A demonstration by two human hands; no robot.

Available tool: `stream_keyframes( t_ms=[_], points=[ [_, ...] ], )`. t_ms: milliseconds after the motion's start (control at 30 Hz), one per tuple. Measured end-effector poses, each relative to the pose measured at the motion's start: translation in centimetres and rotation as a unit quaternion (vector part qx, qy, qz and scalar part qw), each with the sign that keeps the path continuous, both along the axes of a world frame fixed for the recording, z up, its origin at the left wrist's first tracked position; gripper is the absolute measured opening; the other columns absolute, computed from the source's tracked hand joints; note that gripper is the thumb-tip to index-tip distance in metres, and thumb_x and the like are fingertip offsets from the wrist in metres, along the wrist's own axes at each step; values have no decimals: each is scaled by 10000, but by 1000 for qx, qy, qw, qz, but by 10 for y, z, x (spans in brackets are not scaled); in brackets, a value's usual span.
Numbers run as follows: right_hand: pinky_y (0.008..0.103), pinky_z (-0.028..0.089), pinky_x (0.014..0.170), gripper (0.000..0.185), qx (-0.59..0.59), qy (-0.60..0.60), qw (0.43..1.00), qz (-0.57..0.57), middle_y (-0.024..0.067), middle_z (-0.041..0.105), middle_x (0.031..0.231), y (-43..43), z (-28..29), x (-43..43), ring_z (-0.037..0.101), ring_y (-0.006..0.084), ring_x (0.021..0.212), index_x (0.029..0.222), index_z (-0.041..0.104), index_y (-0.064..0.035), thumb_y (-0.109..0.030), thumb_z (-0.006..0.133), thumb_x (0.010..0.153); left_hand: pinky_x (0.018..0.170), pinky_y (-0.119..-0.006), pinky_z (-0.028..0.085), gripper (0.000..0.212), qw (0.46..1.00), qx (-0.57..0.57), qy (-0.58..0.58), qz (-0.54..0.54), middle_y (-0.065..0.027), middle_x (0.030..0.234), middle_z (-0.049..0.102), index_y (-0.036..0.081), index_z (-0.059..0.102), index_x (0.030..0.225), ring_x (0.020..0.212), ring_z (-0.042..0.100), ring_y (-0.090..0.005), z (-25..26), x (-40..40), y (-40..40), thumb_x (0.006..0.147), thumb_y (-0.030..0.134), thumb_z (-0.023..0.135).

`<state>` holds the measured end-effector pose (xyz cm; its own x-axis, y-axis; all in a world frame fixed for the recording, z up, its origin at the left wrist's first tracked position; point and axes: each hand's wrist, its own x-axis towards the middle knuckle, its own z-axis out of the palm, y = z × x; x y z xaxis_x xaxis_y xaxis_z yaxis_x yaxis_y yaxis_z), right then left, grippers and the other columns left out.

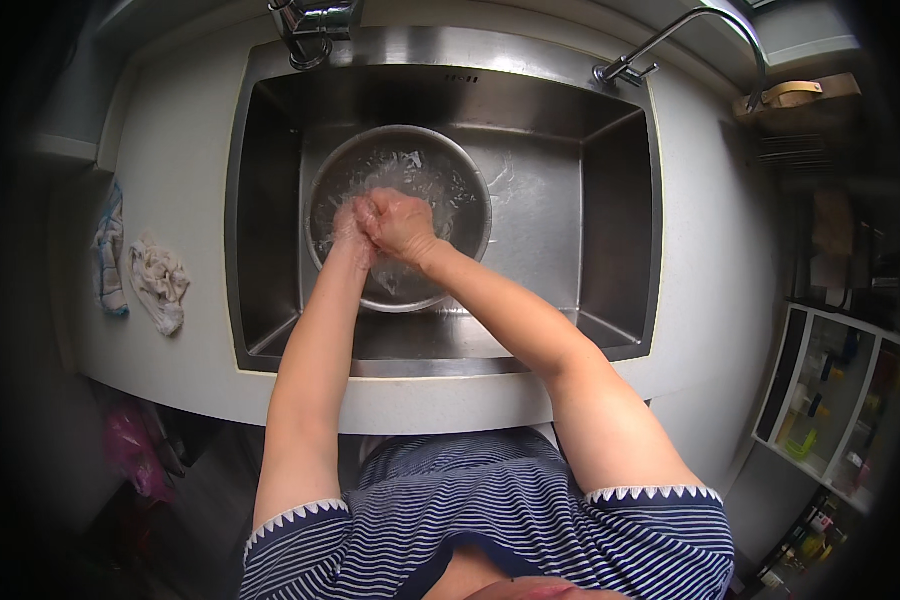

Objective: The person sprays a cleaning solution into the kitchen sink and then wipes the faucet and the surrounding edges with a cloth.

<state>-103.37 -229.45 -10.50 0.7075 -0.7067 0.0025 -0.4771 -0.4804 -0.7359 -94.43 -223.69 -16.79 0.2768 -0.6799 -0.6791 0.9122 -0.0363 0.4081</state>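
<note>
A round metal basin [486, 225] of water stands in the left half of a stainless steel sink [544, 195]. Over it, my left hand [349, 223] and my right hand [401, 219] are pressed together, wet and partly blurred. The right hand lies across the left one and covers much of its fingers. Splashing water [401, 169] surrounds them inside the basin. Whether anything small is between the palms is hidden.
A chrome faucet [311, 34] rises behind the sink at left, a thin gooseneck tap [690, 19] at right. Two crumpled cloths, one blue-edged [110, 251] and one whitish [157, 283], lie on the left counter [187, 187]. A white-framed storage unit [825, 397] holds small items at right.
</note>
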Motion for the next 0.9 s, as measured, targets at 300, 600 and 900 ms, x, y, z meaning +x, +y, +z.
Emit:
stream_keyframes(
  t_ms=[300, 600, 900],
  points=[
    [410, 465, 733, 182, -114, 98, 981, 122, 147, 582, 903, -18, -59, -36, 562, 326, 861, 886, 591, -48, -161, 560, 747, 797, -325, 435, 429, 710, 212, -550, -385, -181, 1006, 599, 32, 561, 1056, 934, 577, -290, 3, 14, -1, 704, 272, 610],
    [418, 457, 693, 176, 57, -78, 995, -17, 183, 566, 828, 2, -2, 0, 557, 359, 801, 789, 563, -29, -203, 548, 768, 754, -308, 466, 129, 996, -53, 54, -50, -51, 875, 586, 68, 569, 878, 809, 566, -177, 17, 13, -6, 847, 189, 537],
    [395, 452, 740, 218, 179, -26, 979, -98, 176, 584, 923, -41, -7, -24, 567, 341, 827, 876, 588, -29, -224, 551, 785, 770, -281, 463, 152, 978, 22, -206, -2, -100, 924, 596, -24, 564, 963, 854, 571, -182, 44, 15, -7, 851, 22, 474]
  ],
)
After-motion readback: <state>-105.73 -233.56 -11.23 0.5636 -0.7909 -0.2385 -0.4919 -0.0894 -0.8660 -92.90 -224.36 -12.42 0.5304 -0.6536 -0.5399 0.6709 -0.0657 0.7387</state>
